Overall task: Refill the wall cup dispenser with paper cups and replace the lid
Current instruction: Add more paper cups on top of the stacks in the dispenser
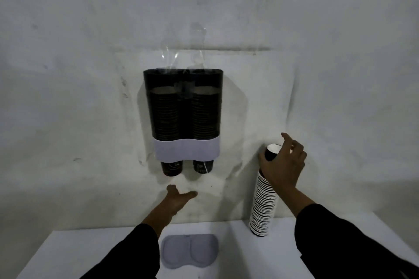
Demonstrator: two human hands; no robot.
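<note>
A dark twin-tube cup dispenser (183,111) with a pale lower band hangs on the wall, open at the top, both tubes stacked with dark cups. Two cups poke out below the band. My left hand (178,199) is open, palm up, just under the dispenser's outlets, touching nothing. My right hand (283,165) grips the top of a tall stack of paper cups (263,206) standing on the white table at the right, against the wall. The pale grey double-oval lid (189,251) lies flat on the table below the dispenser.
The white table (90,253) runs along the wall, its near left corner in view. Clear tape or plastic film (183,52) sticks to the wall above the dispenser. My dark sleeves cover part of the table front.
</note>
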